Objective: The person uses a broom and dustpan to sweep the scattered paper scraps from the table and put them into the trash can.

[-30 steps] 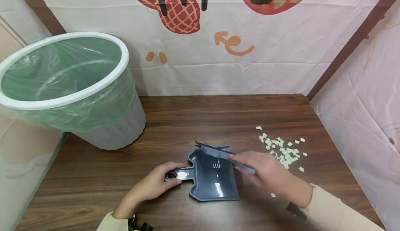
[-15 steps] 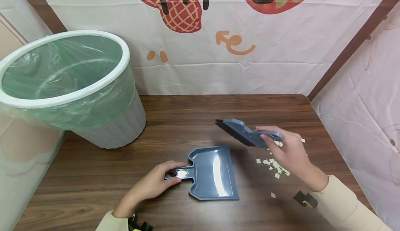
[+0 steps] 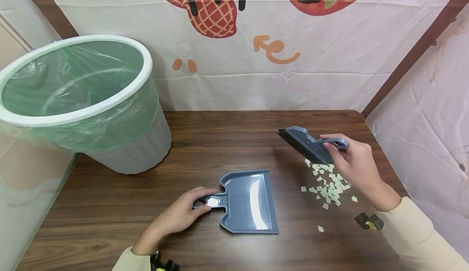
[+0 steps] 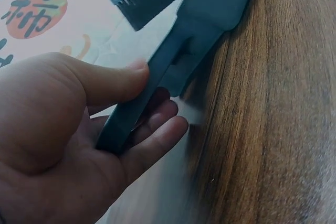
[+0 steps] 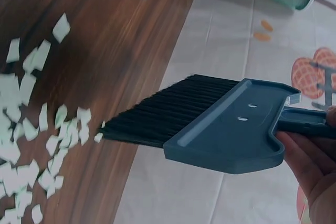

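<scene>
My left hand (image 3: 183, 212) grips the short handle of a blue-grey dustpan (image 3: 242, 206) that lies on the table with its wide lip facing right. In the left wrist view the thumb and fingers close round that dustpan handle (image 4: 163, 77). My right hand (image 3: 355, 165) holds a small hand brush (image 3: 309, 144) by its handle, tilted, over the far side of a heap of pale paper scraps (image 3: 331, 187). Black bristles (image 5: 173, 111) point down toward the scraps in the right wrist view, with a scrap right at their tip. No scraps show in the dustpan.
A waste bin (image 3: 132, 153) with a green liner and white rim stands at the back left of the wooden table (image 3: 220, 140). One stray scrap (image 3: 320, 229) lies nearer the front. A printed cloth wall (image 3: 227, 87) rises behind the table.
My right hand has lifted the brush from over the dustpan and carried it right and away from me to the paper scraps. The left hand and dustpan have stayed nearly in place.
</scene>
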`<state>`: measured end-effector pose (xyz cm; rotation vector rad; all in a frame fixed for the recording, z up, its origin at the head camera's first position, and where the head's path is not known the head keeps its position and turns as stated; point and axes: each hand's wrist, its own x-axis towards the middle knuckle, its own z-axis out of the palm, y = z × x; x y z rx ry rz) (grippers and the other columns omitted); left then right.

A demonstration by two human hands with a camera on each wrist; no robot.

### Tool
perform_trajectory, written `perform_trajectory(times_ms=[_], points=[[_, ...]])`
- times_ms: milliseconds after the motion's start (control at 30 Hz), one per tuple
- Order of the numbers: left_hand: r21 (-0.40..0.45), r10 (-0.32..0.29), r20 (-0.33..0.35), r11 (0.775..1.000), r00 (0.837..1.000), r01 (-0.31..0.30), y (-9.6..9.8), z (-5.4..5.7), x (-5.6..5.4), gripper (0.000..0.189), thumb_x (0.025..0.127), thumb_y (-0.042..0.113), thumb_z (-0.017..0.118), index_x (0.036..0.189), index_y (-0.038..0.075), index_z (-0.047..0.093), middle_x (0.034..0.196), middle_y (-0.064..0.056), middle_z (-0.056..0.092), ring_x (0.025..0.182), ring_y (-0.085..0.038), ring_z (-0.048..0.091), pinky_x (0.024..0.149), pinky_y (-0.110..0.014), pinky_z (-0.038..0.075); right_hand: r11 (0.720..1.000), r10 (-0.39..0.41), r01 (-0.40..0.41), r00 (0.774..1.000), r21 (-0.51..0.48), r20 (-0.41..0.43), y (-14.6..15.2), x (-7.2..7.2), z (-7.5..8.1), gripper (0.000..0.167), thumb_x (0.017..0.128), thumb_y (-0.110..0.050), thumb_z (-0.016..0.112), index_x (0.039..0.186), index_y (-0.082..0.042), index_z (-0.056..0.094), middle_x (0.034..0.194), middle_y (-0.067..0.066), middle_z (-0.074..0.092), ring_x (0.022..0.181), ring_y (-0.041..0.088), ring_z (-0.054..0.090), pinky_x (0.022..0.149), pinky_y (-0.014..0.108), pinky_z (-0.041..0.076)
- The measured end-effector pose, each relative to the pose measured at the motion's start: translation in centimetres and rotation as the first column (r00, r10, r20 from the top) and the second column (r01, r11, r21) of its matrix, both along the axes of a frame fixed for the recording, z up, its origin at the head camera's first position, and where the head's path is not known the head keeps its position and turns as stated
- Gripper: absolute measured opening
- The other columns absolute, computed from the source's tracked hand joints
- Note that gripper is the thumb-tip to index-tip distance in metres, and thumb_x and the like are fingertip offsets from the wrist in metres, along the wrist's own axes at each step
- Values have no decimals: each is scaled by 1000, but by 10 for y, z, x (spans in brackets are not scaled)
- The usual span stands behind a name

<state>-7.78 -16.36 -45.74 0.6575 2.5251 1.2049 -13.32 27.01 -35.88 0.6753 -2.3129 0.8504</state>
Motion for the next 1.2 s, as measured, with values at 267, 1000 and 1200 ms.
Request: perform_trajectory(times_ms=[267,1000,1200], points=[[-14,12,-19,1000,1000,-12,1,1,-1,39,97,6,68,136,9,64,130,-2,64,113,-19,59,95,-35,50,988,-120,114,991,108,55,18,-16,-1,23,89,3,74,112,-1,74,93,16,76,63,11,64,58,7,42],[-19,39,-39,999,998,-40,5,-2,-4,38,98,4,65,136,10,63,129,-2,64,101,-14,58,88,-33,50,954,-137,111,988,279,78,25,-48,-13,21,93,-1,71,114,1,71,72,10,66,55,16,46,53,36,40],[-62,60,-66,996,996,-65,5,-1,-4,39,98,5,66,136,12,63,127,0,65,110,-16,57,95,-41,49,953,-135,96,984,289,116,20,-49,-16,18,95,-4,69,113,0,71,69,6,62,54,14,43,53,34,38]])
